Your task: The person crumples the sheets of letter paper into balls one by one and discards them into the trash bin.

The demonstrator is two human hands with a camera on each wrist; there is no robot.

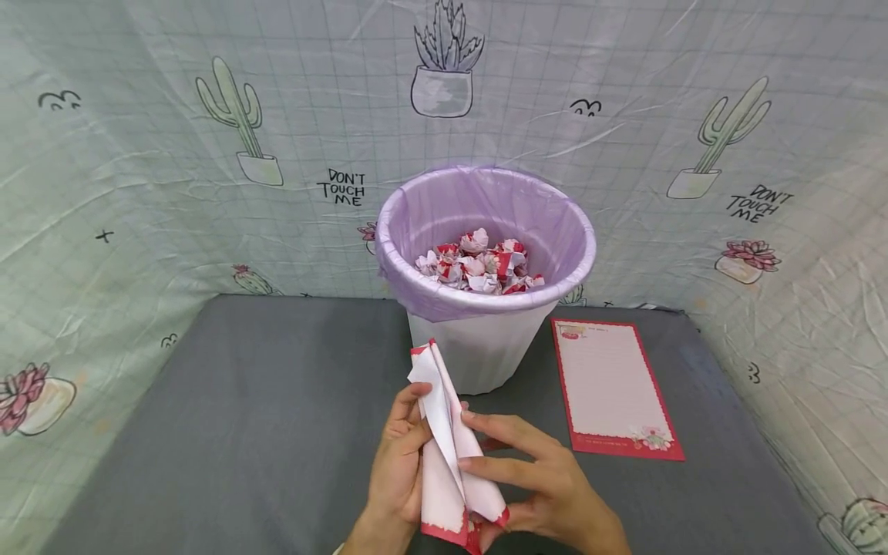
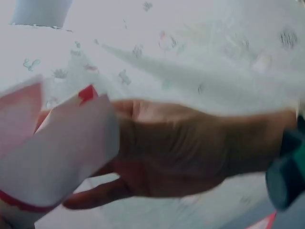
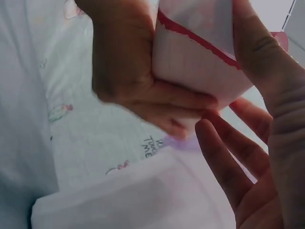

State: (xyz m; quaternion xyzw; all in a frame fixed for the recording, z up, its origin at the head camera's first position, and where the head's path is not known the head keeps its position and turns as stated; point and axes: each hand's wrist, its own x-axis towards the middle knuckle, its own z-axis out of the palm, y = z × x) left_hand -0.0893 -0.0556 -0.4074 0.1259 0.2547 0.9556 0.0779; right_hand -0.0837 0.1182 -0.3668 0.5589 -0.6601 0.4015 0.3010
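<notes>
A sheet of white paper with a red border [image 1: 438, 462] is partly folded lengthwise and held upright between both hands, in front of the bin. My left hand [image 1: 398, 470] grips its left side, thumb across the front. On the other side my right hand [image 1: 544, 482] holds the sheet's right flap between fingers and thumb. In the left wrist view the bent paper [image 2: 71, 148] hides most of the left fingers. The right wrist view shows the paper [image 3: 195, 62] between the left hand [image 3: 128, 57] and the right hand [image 3: 252, 157].
Behind the hands stands a white bin [image 1: 472, 351] with a purple liner [image 1: 486, 301], holding several crumpled paper balls [image 1: 479, 266]. A flat red-bordered sheet [image 1: 613, 385] lies to its right on the grey table [image 1: 264, 432]. Patterned cloth [image 1: 333, 131] hangs around the table.
</notes>
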